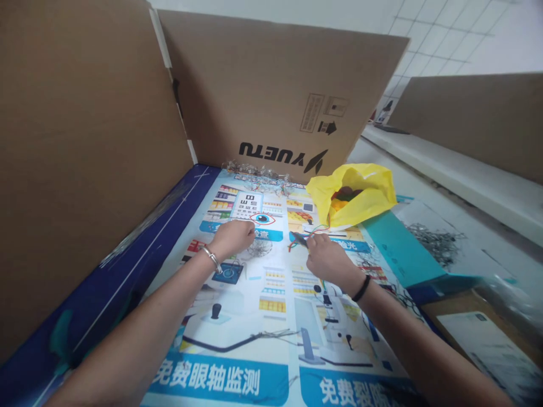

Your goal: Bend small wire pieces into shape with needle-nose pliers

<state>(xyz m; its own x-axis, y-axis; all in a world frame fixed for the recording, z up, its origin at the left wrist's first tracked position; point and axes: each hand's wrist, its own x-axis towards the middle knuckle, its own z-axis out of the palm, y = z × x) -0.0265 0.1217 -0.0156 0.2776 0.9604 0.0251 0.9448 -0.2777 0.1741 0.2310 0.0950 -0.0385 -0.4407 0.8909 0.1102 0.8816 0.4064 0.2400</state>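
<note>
Head view: The left hand (233,240) is positioned over the printed sheet (274,316) that covers the surface, with its fingers curled closed; whether they grip anything cannot be told. A tangle of fine wire (258,249) lies just beside the left fingers, on their right. The right hand (328,257) has its fingers closed on a dark, narrow tool (299,239), the tip of which projects toward the left hand. Thin coloured wires (292,245) lie at the tool tip, just left of the right fingers, and extend toward the yellow bag (360,215). This container rests beyond the right fingers and to their right, mouth open; it contains dark red, green and orange contents (347,194), type not discernible. A heap of silvery wire scraps (258,169) lies beyond both hands, at the foot of the upright cardboard panel (254,85). Well to the right of the right fingers lies a second heap of dark wire (436,243). Nearer the wearer, on the same side, is a brown package (447,302) bearing a white label (483,342), with clear plastic (513,302) beside it; its interior is not visible.
</note>
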